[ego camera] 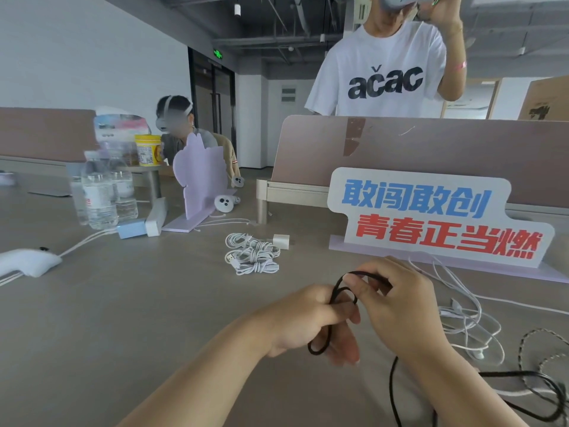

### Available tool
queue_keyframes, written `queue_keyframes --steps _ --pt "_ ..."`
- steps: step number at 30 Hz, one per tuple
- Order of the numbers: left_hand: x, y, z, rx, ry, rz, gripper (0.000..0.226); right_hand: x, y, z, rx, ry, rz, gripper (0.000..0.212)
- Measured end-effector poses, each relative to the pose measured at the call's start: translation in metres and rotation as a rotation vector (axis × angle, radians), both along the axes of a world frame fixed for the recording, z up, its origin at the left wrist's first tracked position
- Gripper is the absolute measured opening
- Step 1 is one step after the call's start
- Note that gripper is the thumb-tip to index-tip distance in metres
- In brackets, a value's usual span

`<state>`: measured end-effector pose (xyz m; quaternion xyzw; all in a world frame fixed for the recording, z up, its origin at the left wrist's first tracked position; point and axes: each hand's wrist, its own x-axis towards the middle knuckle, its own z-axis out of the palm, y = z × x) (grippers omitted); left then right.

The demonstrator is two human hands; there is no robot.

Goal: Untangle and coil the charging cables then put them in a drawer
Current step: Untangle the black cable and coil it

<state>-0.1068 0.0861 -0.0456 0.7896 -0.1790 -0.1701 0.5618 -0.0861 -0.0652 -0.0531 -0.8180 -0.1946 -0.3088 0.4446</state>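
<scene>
1. On the grey table, loose white cables lie to the right, near the trailing end of the black cable, which could snag on them.
2. Coiled white cables rest beyond the hands.
3. The left hand grips the black loops and the right hand pinches the top turn; slackening would spill them.

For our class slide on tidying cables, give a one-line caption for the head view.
Left hand and right hand loop a black cable over the desk; coiled white cables lie beyond.
</scene>
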Motion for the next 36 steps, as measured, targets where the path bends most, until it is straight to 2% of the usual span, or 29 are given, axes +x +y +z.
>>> queue_keyframes --steps 3,5,8,10,13,15,18,20,22,27,29,31,32,34,36 --pt "0.000 -0.004 -0.002 0.016 0.046 0.064 0.022 0.002 -0.002 -0.002 0.017 0.021 0.020 0.015" --pt "0.002 -0.004 -0.004 0.039 0.051 0.098 0.032 0.002 -0.002 -0.003 0.050 0.060 0.045 0.017" --pt "0.004 -0.002 -0.003 0.011 -0.014 0.153 0.044 0.003 -0.001 -0.003 0.083 0.157 0.093 0.019" --pt "0.007 0.000 -0.002 -0.079 -0.093 0.262 0.046 0.008 -0.003 -0.004 0.098 0.244 0.117 0.024" --pt "0.018 0.012 0.001 -0.330 -0.173 0.612 0.045 0.011 -0.008 -0.006 0.123 0.464 0.184 0.033" --pt "0.025 0.023 0.005 -0.622 -0.123 0.789 0.045 0.011 -0.009 -0.009 0.090 0.565 0.206 0.039" --pt "0.031 0.040 0.011 -1.070 0.008 0.760 0.047 0.011 -0.011 -0.010 0.178 0.633 0.225 0.039" --pt "0.033 0.047 0.014 -1.200 0.025 0.728 0.048 0.012 -0.011 -0.008 0.290 0.652 0.222 0.037" --pt "0.033 0.048 0.013 -1.154 0.003 0.751 0.048 0.013 -0.009 -0.006 0.342 0.661 0.196 0.036" --pt "0.031 0.032 0.003 -0.851 -0.046 0.759 0.046 0.011 0.005 0.000 0.591 0.804 0.276 0.036" --pt "0.027 0.026 0.005 -0.763 -0.058 0.707 0.045 0.010 0.011 -0.002 0.443 0.786 0.201 0.036" --pt "0.020 0.021 0.007 -0.654 -0.080 0.561 0.045 0.006 0.014 -0.006 0.190 0.670 0.055 0.050" --pt "0.016 0.019 0.007 -0.589 -0.092 0.460 0.045 0.004 0.014 -0.007 0.155 0.599 0.039 0.056" --pt "0.010 0.018 0.007 -0.431 -0.153 0.319 0.044 0.002 0.013 -0.006 0.219 0.544 0.130 0.059" --pt "0.010 0.018 0.006 -0.341 -0.218 0.334 0.045 0.004 0.009 -0.004 0.295 0.550 0.233 0.042"
